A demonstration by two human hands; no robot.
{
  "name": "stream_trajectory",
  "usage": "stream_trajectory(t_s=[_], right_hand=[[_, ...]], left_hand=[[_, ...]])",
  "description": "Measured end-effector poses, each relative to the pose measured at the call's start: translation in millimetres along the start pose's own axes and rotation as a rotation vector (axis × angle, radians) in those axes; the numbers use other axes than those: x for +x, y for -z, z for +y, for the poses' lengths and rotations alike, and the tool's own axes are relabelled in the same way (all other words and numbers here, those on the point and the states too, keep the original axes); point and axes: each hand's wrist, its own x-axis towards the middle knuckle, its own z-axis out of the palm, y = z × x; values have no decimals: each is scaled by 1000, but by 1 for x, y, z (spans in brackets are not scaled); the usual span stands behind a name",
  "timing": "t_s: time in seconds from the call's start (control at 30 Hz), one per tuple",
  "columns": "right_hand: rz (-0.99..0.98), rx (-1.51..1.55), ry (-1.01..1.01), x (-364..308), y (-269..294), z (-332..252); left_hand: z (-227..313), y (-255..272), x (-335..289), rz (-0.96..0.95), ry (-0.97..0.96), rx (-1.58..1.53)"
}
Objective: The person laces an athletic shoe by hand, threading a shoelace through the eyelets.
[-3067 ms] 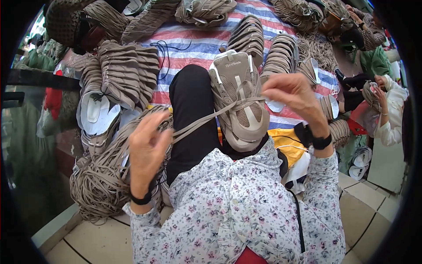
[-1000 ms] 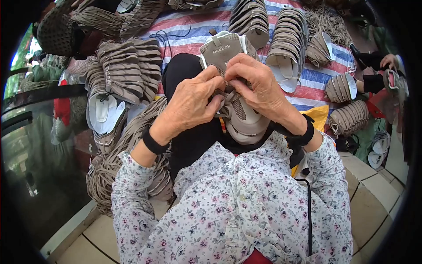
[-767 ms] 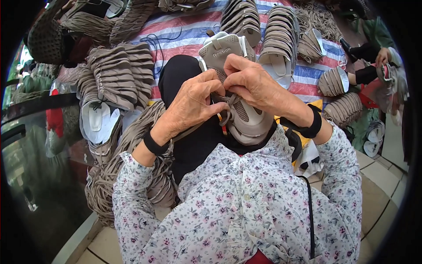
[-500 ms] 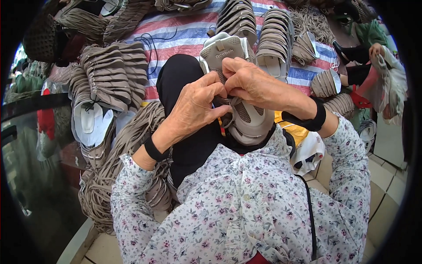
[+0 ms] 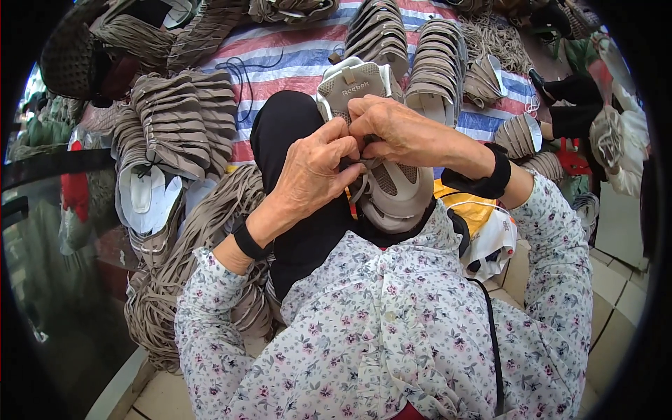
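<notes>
A taupe shoe upper point(image 5: 397, 199) lies across my lap, its toe toward me and its pale-edged tongue point(image 5: 358, 80) pointing away. Over its middle, my left hand point(image 5: 315, 164) is closed in a pinch, thumb and forefinger together. A loop of taupe shoelace point(image 5: 362, 184) hangs just below that thumb. From the other side my right hand point(image 5: 397, 131) reaches in with bent fingers pressed together, its fingertips meeting the left hand's. What lies between the right fingertips is hidden. Both hands cover the lacing area of the upper.
Stacks of taupe shoe uppers point(image 5: 183, 115) stand at the left, with more rows point(image 5: 435, 70) ahead on a striped sheet point(image 5: 287, 64). A heap of taupe laces point(image 5: 164, 301) hangs at my left. Yellow and white bags point(image 5: 483, 227) lie by my right side. Another person's dark-clothed legs point(image 5: 574, 98) show at far right.
Both hands stay together over the upper, and the fingers have shifted slightly. My right forearm has moved a little left. At far right, the other person's hand has left the view.
</notes>
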Motion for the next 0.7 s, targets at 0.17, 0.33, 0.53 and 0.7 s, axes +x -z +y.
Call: stream_trajectory(t_s=[0.17,0.33,0.53,0.7], right_hand=[[-73,-56,59,2,2,7],[152,-242,216,-5,11,15],[514,-544,187,-5,62,-24],[489,-10,153,-15,41,-27]], left_hand=[[4,2,1,-15,30,21],[8,1,4,-12,107,-65],[11,-8,8,133,151,-94],[5,-12,12,118,119,-96]])
